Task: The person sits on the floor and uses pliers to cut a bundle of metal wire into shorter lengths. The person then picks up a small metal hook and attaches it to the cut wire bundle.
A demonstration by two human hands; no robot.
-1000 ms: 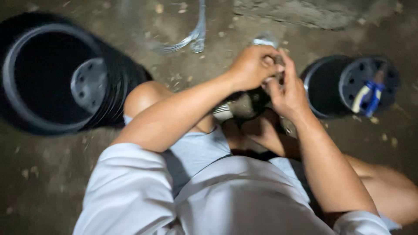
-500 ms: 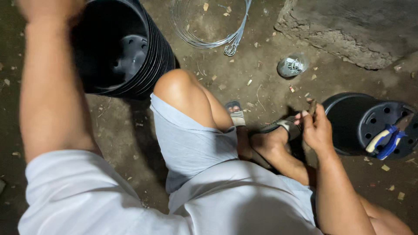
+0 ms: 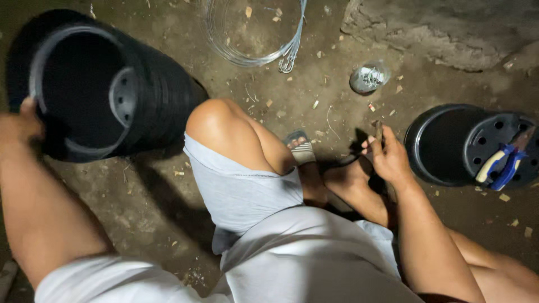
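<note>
Pots (image 3: 106, 92) are what worry me most: the nested stack of black plastic pots lies on its side on the dirt floor (image 3: 314, 84), mouth toward me, and my left hand (image 3: 19, 126) has only the near rim, fingers curled over the edge at the far left of view. Pulling from that one spot could, I judge, drag the whole stack instead of freeing one pot, or let it roll against my bent knee. How firmly that hand is closed I cannot tell; it is blurred and partly cut off by the frame.

My right hand (image 3: 387, 157) is low by my sandalled foot (image 3: 300, 147), fingers pinched shut around a small dark stick-like piece (image 3: 378, 130); what it is I cannot make out. A loose pinch there could drop it into the litter of chips, where it would be hard to find in this light.

Left arm reaches out long and nearly straight; right arm is bent, forearm angled down across my leg. Just beside the right hand sits another black pot (image 3: 438, 143), with an upturned one bearing blue-handled pliers (image 3: 502, 163). A wire coil (image 3: 252, 33) lies well apart, ahead.
</note>
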